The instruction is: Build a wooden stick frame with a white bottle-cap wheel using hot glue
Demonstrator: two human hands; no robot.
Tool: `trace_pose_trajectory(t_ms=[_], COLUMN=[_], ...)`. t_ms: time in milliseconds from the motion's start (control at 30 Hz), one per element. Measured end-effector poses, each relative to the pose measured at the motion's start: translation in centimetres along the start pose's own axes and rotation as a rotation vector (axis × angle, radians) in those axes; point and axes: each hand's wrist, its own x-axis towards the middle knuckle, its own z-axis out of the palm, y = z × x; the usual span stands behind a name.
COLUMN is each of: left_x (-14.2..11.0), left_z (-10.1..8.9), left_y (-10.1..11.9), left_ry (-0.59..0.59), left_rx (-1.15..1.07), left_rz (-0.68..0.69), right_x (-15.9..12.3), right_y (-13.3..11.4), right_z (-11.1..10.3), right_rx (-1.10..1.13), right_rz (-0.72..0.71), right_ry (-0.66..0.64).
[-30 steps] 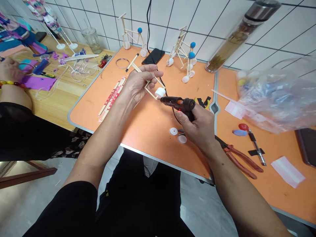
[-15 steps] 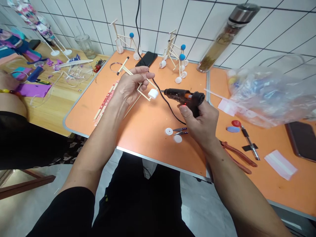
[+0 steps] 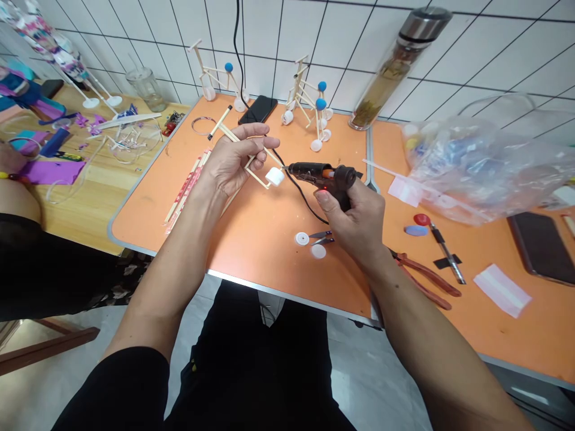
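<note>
The left hand (image 3: 227,158) gripped a stick frame (image 3: 242,146) above the bench (image 3: 251,263), its white cap (image 3: 275,176) just beside the glue gun (image 3: 321,175) held closed in the right hand (image 3: 354,218). An unsteady hand risked smeared glue or touching the nozzle; the cord (image 3: 299,200) could snag.

A black glue gun (image 3: 321,175) aims its nozzle at a white bottle cap (image 3: 275,176) (almost touching) on the end of a wooden stick frame (image 3: 254,163).
</note>
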Motion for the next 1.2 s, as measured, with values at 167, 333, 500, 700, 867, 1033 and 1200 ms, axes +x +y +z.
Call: trace_pose_trajectory(t_ms=[167,333,500,700,867,1033,1200], left_x=[-0.12,-0.12,0.1,0.08,0.06,-0.05,-0.15], left_z=[0.16,0.2,-0.13,-0.15,-0.04,0.02,0.01], left_y=[-0.01,0.01,-0.2,-0.16,-0.14,-0.07,0.03], left_ry=[0.015,0.014,0.012,0.012,0.014,0.03,0.04], left_rx=[-0.001,0.003,0.013,0.026,0.023,-0.001,-0.009], left_rz=[0.003,0.003,0.009,0.006,0.011,-0.012,-0.025], right_x=[0.06,0.08,0.1,0.09,0.02,0.07,0.18], right_y=[-0.1,-0.14,-0.08,-0.06,-0.14,-0.43,-0.58], right_z=[-0.04,-0.06,0.0,0.02,0.03,-0.04,-0.11], right_rx=[-0.01,-0.021,-0.025,-0.041,-0.042,0.009,-0.017], right_rz=[0.014,0.005,-0.02,-0.028,-0.003,0.019,0.038], right_ry=[-0.007,-0.001,0.008,0.008,0.0,0.008,-0.004])
